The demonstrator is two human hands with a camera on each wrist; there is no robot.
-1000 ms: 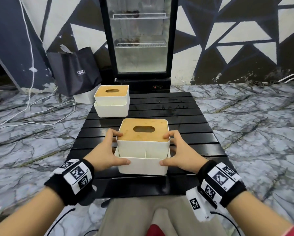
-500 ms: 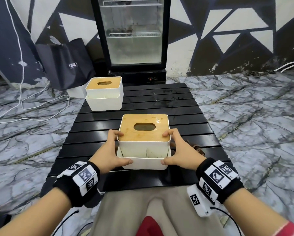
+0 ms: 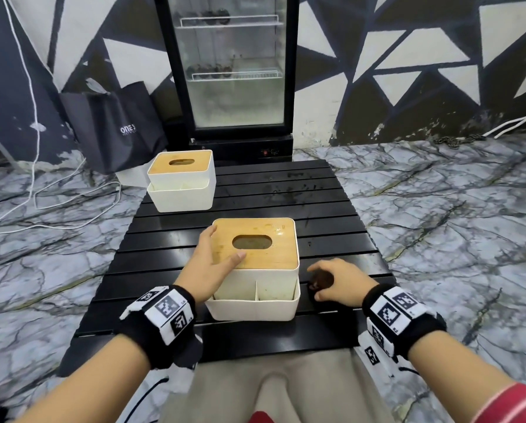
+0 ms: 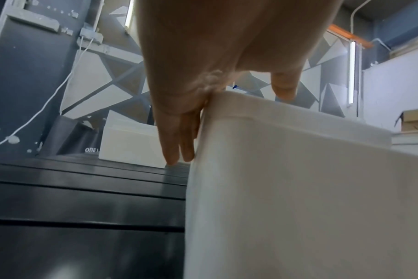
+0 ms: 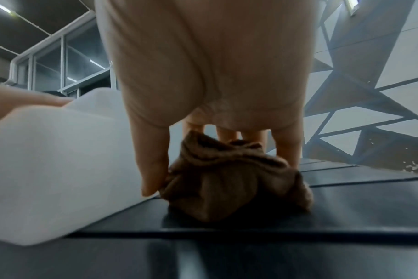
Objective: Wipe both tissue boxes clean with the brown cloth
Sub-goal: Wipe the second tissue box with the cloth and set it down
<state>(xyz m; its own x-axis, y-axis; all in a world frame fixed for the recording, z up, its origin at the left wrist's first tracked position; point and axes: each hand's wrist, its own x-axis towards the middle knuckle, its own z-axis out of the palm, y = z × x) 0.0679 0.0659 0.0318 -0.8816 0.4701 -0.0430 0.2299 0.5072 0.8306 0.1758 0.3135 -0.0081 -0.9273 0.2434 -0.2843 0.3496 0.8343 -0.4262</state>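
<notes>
Beside the near tissue box (image 3: 255, 264), the right hand (image 3: 336, 283) curls its fingers around the bunched brown cloth (image 5: 234, 181) to lift it, while the left hand (image 3: 208, 267), fingers straight, braces the box for wiping.

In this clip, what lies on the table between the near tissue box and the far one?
Nothing: in the head view only bare black slats separate the near box from the far box.

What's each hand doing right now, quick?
Left hand: open, fingers straight along the near box's left side, thumb on its lid.
Right hand: grip closed on the brown cloth, which lies bunched on the table.
</notes>
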